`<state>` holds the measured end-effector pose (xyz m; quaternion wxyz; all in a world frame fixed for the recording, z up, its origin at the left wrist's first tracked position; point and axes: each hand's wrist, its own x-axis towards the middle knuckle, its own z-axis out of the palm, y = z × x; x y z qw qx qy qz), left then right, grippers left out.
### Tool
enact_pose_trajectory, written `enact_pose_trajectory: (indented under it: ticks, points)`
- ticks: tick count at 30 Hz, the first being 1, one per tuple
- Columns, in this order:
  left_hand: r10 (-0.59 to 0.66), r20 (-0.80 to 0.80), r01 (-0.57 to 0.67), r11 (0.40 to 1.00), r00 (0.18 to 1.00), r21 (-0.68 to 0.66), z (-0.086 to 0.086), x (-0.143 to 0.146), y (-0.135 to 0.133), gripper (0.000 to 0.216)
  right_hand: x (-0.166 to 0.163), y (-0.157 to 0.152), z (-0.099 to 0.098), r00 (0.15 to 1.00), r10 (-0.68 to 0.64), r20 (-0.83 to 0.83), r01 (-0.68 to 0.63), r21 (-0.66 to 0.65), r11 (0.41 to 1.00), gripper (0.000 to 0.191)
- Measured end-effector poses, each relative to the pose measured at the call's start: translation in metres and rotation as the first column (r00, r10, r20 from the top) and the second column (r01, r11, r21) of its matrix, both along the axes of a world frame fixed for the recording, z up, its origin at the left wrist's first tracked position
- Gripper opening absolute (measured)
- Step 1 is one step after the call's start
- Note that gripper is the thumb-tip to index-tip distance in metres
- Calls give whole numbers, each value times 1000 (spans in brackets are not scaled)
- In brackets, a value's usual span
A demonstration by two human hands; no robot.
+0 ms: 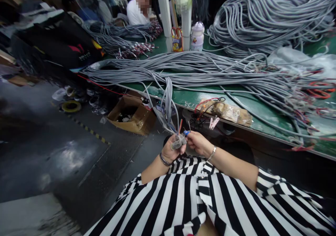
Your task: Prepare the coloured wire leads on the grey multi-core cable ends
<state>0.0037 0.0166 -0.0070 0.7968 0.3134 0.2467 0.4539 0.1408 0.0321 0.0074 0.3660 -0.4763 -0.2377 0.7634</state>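
My left hand [170, 151], with grey covers on its fingertips, is closed around the ends of several grey cables [168, 105]. These cables hang over the table's front edge from a long bundle [183, 68]. A thin orange-red wire [180, 126] sticks up by the left fingers. My right hand [201, 143] is pinched beside them, with something blue [186, 133] at its fingertips; whether it is a finger wrap or a held piece I cannot tell. Fine wire ends show between the two hands, too small to make out.
The green table [265, 131] bears a big cable coil [265, 19], orange-handled scissors [319, 89], a bottle [197, 36] and a taped board [225, 112] with a pink clip [214, 123]. A cardboard box [133, 115] stands below left. Across the table sits a person in white [135, 12].
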Motion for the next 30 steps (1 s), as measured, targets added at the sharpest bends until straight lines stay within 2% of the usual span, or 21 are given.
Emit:
enact_pose_trajectory:
  ticks: [3, 5, 9, 12, 15, 18, 21, 25, 30]
  points:
    - [255, -112, -246, 965, 960, 91, 5, -1, 11, 35, 13, -6, -1, 999, -32, -7, 33, 90, 995, 35]
    - [365, -201, -339, 928, 909, 152, 7, 0, 13, 32, 21, -11, 1, 997, -79, 6, 76, 207, 975, 35]
    - [434, -328, -377, 899, 839, 225, 8, 5, 8, 27, 32, -19, 11, 971, -175, 159, 76, 489, 869, 32]
    - [414, -359, -345, 907, 836, 243, 7, 10, 3, 26, 32, -18, 23, 941, -214, 261, 18, 596, 803, 46]
    - [365, -374, -290, 926, 852, 242, 3, 12, -1, 26, 28, -13, 33, 964, -164, 210, 18, 564, 825, 56]
    - [327, -388, -249, 939, 862, 238, -1, 12, -3, 24, 23, -10, 39, 995, -87, 54, 55, 431, 901, 48]
    - [300, -400, -229, 949, 866, 216, -4, 11, -4, 24, 19, -11, 40, 990, -120, -74, 137, 312, 940, 46]
    - [295, -399, -250, 955, 868, 162, -3, 14, -5, 30, 16, -13, 38, 966, -254, -52, 259, 236, 937, 46]
    - [320, -332, -301, 948, 888, 108, -2, 20, -6, 35, 18, -12, 35, 953, -297, -60, 303, 217, 928, 44]
